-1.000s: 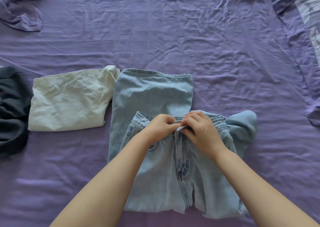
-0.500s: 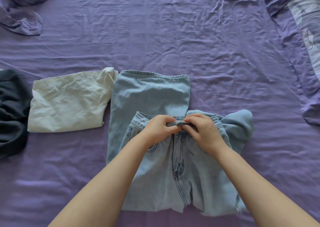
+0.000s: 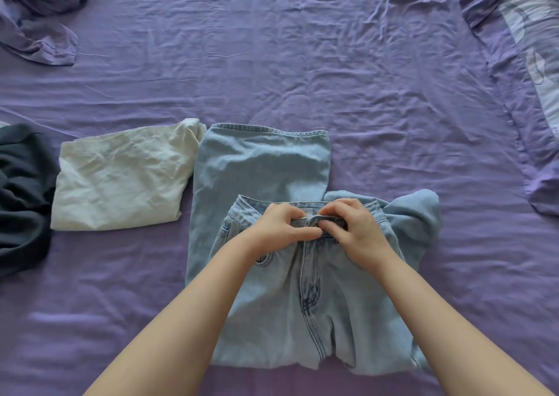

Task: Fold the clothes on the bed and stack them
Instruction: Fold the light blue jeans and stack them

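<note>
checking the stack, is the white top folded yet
Folded: the white top lies as a flat rectangle left of the jeans.

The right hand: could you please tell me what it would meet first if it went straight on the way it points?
The right hand points up-left; the left hand touches it there, both gripping the jeans at the waistband.
</note>
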Action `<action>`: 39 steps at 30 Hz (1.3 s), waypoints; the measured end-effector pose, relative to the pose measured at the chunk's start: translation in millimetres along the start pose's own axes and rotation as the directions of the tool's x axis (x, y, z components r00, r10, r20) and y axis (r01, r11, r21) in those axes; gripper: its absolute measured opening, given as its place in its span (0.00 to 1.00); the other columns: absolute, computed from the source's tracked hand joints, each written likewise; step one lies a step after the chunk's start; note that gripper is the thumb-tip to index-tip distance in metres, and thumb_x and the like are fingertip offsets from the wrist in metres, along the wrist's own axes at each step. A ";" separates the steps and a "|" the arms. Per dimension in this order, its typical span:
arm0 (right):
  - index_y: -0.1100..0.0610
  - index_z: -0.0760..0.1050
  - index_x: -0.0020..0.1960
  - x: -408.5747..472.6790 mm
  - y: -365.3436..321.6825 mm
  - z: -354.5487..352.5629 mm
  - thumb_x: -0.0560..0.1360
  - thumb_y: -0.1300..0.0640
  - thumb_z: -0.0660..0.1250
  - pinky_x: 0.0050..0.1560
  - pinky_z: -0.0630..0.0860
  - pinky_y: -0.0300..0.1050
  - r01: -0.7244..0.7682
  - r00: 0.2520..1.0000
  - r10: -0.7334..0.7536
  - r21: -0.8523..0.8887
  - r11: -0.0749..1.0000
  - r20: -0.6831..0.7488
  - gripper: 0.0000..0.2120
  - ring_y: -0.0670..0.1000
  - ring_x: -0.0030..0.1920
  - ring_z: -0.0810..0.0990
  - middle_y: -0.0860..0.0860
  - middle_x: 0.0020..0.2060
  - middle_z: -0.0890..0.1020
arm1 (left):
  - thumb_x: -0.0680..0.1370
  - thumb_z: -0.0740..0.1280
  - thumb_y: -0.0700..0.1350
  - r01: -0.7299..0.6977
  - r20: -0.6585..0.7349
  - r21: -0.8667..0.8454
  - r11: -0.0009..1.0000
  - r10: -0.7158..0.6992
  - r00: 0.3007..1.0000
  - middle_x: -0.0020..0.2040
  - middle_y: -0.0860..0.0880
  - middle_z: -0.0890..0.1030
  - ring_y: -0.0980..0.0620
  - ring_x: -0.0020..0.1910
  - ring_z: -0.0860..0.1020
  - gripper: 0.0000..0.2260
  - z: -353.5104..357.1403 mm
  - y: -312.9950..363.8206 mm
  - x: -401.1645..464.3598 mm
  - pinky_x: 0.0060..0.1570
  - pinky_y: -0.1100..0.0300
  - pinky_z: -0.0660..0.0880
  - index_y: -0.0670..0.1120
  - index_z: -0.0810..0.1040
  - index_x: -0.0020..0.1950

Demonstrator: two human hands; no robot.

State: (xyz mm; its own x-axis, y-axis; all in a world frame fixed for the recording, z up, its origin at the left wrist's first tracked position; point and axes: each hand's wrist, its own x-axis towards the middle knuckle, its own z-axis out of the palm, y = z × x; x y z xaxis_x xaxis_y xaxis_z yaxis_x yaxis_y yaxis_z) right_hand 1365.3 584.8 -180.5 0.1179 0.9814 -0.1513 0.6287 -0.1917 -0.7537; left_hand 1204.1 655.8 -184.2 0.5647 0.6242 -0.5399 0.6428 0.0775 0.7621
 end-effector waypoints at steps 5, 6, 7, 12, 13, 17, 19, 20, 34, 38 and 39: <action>0.61 0.81 0.49 -2.6 -0.2 -4.2 0.72 0.63 0.71 0.62 0.69 0.56 0.043 0.999 -0.043 -0.024 0.999 -0.001 0.06 0.55 0.55 0.75 0.51 0.47 0.79 | 0.70 0.70 0.54 -0.017 -0.093 0.099 0.995 0.026 0.995 0.31 0.44 0.68 0.51 0.35 0.66 0.18 6.5 5.1 2.7 0.37 0.55 0.63 0.38 0.77 0.37; 0.61 0.81 0.49 -2.4 0.5 -4.2 0.72 0.62 0.71 0.62 0.69 0.56 0.047 0.999 -0.048 -0.044 0.998 -0.004 0.06 0.55 0.55 0.75 0.51 0.47 0.79 | 0.69 0.70 0.53 -0.020 -0.091 0.101 0.995 0.030 0.995 0.30 0.45 0.68 0.51 0.34 0.66 0.18 6.9 6.6 2.6 0.36 0.55 0.63 0.38 0.77 0.36; 0.60 0.81 0.49 -2.0 1.5 -3.6 0.72 0.61 0.71 0.62 0.68 0.55 0.052 0.999 -0.053 -0.073 0.996 -0.006 0.06 0.55 0.55 0.75 0.52 0.47 0.79 | 0.70 0.70 0.51 -0.024 -0.087 0.098 0.995 0.033 0.996 0.30 0.45 0.67 0.51 0.33 0.65 0.16 7.0 7.8 2.3 0.36 0.55 0.62 0.38 0.76 0.35; 0.58 0.81 0.49 -0.8 5.3 2.6 0.74 0.60 0.68 0.64 0.57 0.44 0.074 0.996 -0.083 -0.245 0.967 -0.028 0.05 0.57 0.55 0.74 0.54 0.45 0.79 | 0.73 0.69 0.46 -0.029 -0.039 0.171 0.985 0.037 0.999 0.31 0.45 0.68 0.49 0.38 0.66 0.13 2.9 13.4 0.3 0.35 0.55 0.63 0.39 0.74 0.33; 0.58 0.80 0.49 -0.8 5.5 3.9 0.74 0.60 0.68 0.66 0.55 0.45 0.083 0.995 -0.094 -0.274 0.958 -0.027 0.05 0.57 0.55 0.74 0.54 0.44 0.79 | 0.73 0.69 0.47 -0.034 -0.028 0.217 0.975 0.041 0.999 0.34 0.43 0.70 0.47 0.43 0.67 0.13 2.5 14.4 0.3 0.39 0.54 0.66 0.39 0.75 0.35; 0.58 0.80 0.48 1.0 1.7 5.2 0.73 0.61 0.68 0.70 0.54 0.54 0.099 0.993 -0.114 -0.315 0.944 -0.030 0.05 0.56 0.54 0.75 0.53 0.42 0.80 | 0.76 0.67 0.49 -0.033 0.017 0.348 0.937 0.029 0.999 0.44 0.40 0.75 0.44 0.53 0.68 0.13 -2.1 20.8 1.0 0.55 0.49 0.70 0.38 0.77 0.42; 0.58 0.81 0.48 1.6 1.1 2.2 0.73 0.60 0.69 0.66 0.59 0.50 0.111 0.991 -0.128 -0.291 0.950 -0.040 0.05 0.56 0.53 0.75 0.53 0.43 0.80 | 0.76 0.67 0.49 -0.021 0.035 0.352 0.936 0.010 0.999 0.35 0.46 0.73 0.46 0.50 0.68 0.13 -6.0 23.0 1.3 0.51 0.51 0.70 0.44 0.73 0.34; 0.58 0.81 0.48 1.5 0.3 -0.5 0.72 0.60 0.70 0.63 0.62 0.47 0.116 0.992 -0.126 -0.263 0.958 -0.024 0.05 0.55 0.54 0.75 0.53 0.44 0.80 | 0.76 0.67 0.49 -0.010 0.040 0.348 0.937 -0.004 0.999 0.32 0.49 0.70 0.47 0.47 0.67 0.15 -7.3 24.2 0.5 0.47 0.52 0.68 0.47 0.70 0.31; 0.58 0.76 0.47 0.2 -7.4 -7.1 0.72 0.60 0.68 0.53 0.59 0.36 0.114 0.987 -0.090 -0.188 0.976 0.131 0.04 0.51 0.51 0.71 0.46 0.42 0.72 | 0.70 0.72 0.55 -0.005 -0.073 0.486 0.874 0.046 0.996 0.45 0.51 0.71 0.45 0.55 0.68 0.12 6.5 21.9 -0.6 0.55 0.52 0.67 0.49 0.79 0.47; 0.60 0.77 0.47 1.6 -7.2 -10.3 0.71 0.61 0.70 0.57 0.62 0.41 0.152 0.986 -0.137 -0.182 0.972 0.092 0.06 0.52 0.52 0.72 0.47 0.43 0.73 | 0.70 0.73 0.53 0.015 -0.074 0.432 0.902 0.019 0.997 0.48 0.49 0.74 0.47 0.57 0.67 0.13 1.7 18.6 -0.3 0.58 0.51 0.67 0.49 0.79 0.50; 0.60 0.78 0.47 1.7 -5.8 -10.9 0.71 0.61 0.71 0.58 0.62 0.42 0.161 0.986 -0.147 -0.187 0.969 0.083 0.06 0.53 0.52 0.73 0.48 0.43 0.74 | 0.70 0.73 0.52 -0.002 -0.054 0.393 0.920 0.026 0.998 0.49 0.49 0.74 0.47 0.57 0.66 0.13 -0.6 17.5 -0.5 0.59 0.51 0.66 0.48 0.80 0.51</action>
State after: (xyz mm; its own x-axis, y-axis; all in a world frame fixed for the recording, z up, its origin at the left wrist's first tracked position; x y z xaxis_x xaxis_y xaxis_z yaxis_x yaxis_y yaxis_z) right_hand 1370.2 587.6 -169.3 -0.0405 0.9950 -0.0914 0.7720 -0.0269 -0.6351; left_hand 1214.7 657.3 -170.3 0.5523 0.6671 -0.5000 0.7930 -0.2355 0.5618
